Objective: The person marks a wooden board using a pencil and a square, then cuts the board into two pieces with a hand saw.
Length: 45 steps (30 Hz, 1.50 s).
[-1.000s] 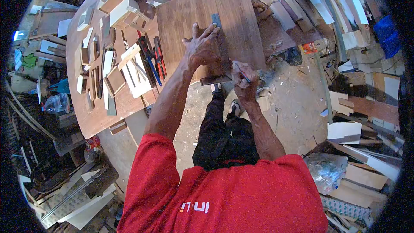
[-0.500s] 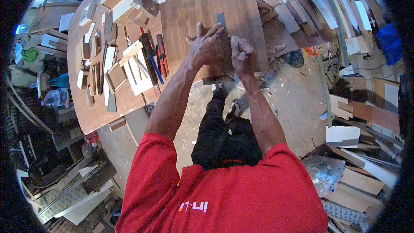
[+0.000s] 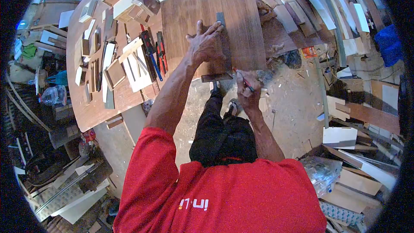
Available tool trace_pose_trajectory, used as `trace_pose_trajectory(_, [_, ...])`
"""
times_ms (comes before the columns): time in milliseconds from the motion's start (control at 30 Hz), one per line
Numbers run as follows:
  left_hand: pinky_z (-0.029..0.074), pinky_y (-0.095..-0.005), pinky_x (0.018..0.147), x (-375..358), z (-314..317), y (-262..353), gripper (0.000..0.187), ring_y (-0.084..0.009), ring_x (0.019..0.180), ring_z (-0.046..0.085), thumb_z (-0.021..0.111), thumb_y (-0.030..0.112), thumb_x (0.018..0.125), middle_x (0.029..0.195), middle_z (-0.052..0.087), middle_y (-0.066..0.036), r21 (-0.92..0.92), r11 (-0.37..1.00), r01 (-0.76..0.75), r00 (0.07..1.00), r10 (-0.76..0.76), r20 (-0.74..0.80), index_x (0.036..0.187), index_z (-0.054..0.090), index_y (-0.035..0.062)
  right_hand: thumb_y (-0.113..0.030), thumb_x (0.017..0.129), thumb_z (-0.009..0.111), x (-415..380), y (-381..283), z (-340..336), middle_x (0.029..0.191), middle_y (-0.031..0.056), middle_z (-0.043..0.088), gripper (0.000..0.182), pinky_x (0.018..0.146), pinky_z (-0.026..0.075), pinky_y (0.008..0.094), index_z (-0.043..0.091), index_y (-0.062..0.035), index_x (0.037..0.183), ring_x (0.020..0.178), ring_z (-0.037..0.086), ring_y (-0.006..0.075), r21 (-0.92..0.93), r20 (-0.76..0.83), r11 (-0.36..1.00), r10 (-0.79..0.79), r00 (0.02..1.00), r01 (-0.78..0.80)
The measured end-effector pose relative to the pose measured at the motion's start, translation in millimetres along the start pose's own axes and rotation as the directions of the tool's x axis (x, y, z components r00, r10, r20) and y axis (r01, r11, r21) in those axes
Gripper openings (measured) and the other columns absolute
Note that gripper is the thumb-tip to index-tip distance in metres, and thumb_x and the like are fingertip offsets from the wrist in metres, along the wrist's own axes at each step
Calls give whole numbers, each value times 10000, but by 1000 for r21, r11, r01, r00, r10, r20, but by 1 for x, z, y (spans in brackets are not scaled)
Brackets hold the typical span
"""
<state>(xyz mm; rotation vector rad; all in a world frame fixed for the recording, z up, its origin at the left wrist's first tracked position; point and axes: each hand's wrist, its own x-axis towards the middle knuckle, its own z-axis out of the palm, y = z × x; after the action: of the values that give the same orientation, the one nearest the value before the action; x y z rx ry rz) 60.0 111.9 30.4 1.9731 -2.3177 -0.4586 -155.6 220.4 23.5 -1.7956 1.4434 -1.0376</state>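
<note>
A brown wood-grained board (image 3: 246,21) lies on the workbench in front of me. Along it runs a try square (image 3: 220,17) with a dark blade, its stock against the board's near edge. My left hand (image 3: 206,46) presses flat on the blade, fingers spread, hiding part of it. At the near edge, right of the stock, my right hand (image 3: 250,97) grips a pencil (image 3: 247,84) that looks red and dark. The pencil's tip is close to the board's edge; whether it touches is too small to tell.
Left of the board lie red-and-black clamp-like tools (image 3: 161,54) and several wood offcuts (image 3: 115,74) on the workbench (image 3: 90,114). Stacked wood strips (image 3: 297,15) lie to the right. A clear plastic bag (image 3: 320,173) and more scraps cover the floor at right.
My right hand has moved down toward me with the pencil, from over the board to its near edge. My left hand stays on the square.
</note>
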Motion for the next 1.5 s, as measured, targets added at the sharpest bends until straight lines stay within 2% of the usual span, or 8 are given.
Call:
trace_pose_trajectory(100, [242,-855,910,7,21,-14,1082,-485,1411,84,836,541,546,1547,230,112,1,998,-62,993,62,-99,1458,322,265,-115,890,575,-23,6,-10,974,171,680,183,847,496,384,677,-2,990,952,638,325,84,25,994,-75,997,73])
trace_pose_trajectory(133, [239,-854,913,8,24,-17,1088,-484,1411,79,835,549,546,1549,226,113,-45,995,-88,992,83,-100,1460,319,263,-132,906,606,-25,8,-6,856,147,678,167,694,500,339,682,8,956,759,646,260,64,-29,998,-14,999,16])
trace_pose_trajectory(533, [261,-856,897,-2,-9,7,1110,-482,1404,93,841,551,542,1549,231,110,36,999,12,1000,-13,23,1468,303,260,-104,886,563,-17,6,-2,1055,192,669,204,898,491,395,666,13,1018,994,638,341,69,-27,997,-27,999,29])
trace_pose_trajectory(800, [260,-857,893,8,20,-15,1090,-497,1398,103,839,531,547,1546,232,118,-39,992,-117,986,112,-120,1463,315,258,-69,872,578,8,1,8,975,178,683,175,837,515,369,676,5,997,927,664,323,78,-90,996,-25,996,33])
trace_pose_trajectory(867, [256,-857,894,0,-2,2,1085,-493,1402,101,839,524,550,1548,226,124,52,998,17,1000,-18,17,1464,315,267,-74,864,595,12,1,14,939,170,684,166,781,525,349,674,11,984,856,678,299,96,-101,995,36,994,-27])
trace_pose_trajectory(1300, [266,-851,888,1,-9,6,933,-490,1402,106,798,444,645,1542,242,115,12,1000,27,1000,-27,3,1443,349,266,-171,919,564,56,4,24,964,168,682,211,806,512,384,679,-5,979,904,661,331,83,-98,992,-89,991,97])
trace_pose_trajectory(1367, [232,-851,911,-4,-15,10,852,-507,1399,115,744,313,723,1567,193,104,-11,1000,26,999,-26,39,1460,318,274,-168,921,561,51,5,30,945,164,689,211,811,512,385,684,-1,959,897,665,323,144,-120,989,-17,993,34])
trace_pose_trajectory(1500, [240,-851,904,-4,-16,11,842,-512,1396,116,737,323,734,1566,197,101,10,999,33,999,-34,35,1462,317,275,-150,930,573,87,2,40,968,141,700,208,751,523,329,684,2,1017,839,683,253,49,-169,996,-67,983,76])
